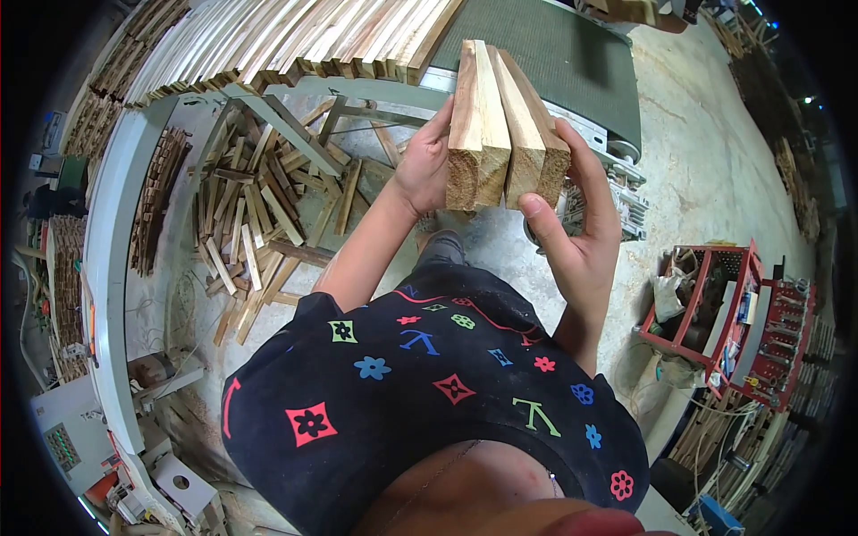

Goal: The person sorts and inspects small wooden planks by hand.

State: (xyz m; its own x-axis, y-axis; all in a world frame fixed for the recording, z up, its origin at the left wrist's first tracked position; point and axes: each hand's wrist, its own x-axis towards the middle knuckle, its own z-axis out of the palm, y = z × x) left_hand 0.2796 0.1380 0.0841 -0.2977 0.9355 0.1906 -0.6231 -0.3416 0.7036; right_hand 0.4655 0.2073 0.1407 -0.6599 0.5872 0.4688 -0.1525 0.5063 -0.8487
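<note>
Several wooden strips stand side by side between my two hands, their cut ends facing me. A narrow gap splits them into a left and a right group. My left hand presses against the left side of the bundle, its fingers mostly hidden behind the wood. My right hand grips the right side, with the thumb on the end of one strip and the fingers along the outer face. Beyond the bundle, the far ends reach over the green conveyor belt.
A long row of wooden strips lies on the metal frame at upper left. Loose offcuts are heaped on the floor beneath. To the right stand a red metal cart and a red tool rack.
</note>
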